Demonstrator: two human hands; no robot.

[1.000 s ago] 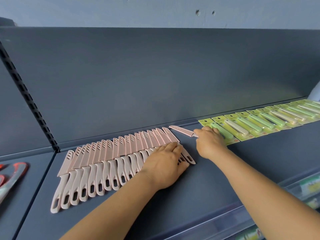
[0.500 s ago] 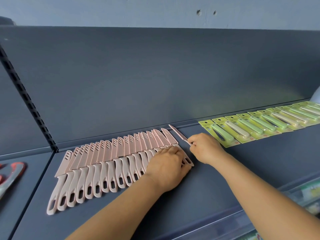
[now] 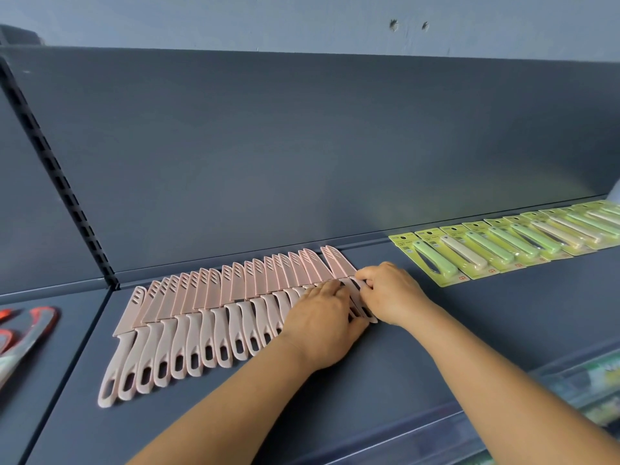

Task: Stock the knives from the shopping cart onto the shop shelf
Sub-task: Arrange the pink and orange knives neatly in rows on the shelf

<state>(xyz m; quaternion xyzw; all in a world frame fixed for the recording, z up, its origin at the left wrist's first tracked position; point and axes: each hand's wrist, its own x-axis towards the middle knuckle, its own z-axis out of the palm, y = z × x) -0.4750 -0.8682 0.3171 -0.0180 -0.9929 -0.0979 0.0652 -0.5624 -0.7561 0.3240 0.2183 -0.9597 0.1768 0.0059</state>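
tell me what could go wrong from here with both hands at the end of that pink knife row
1. The pink knives overlap like shingles; a nudge from the left hand resting on them could fan the row out of line.
2. The right hand pinches the last knife at the row's end; letting go early may leave it skewed.

left hand (image 3: pixel 323 325): flat, palm down, fingers extended | right hand (image 3: pixel 391 293): fingers curled, pinching
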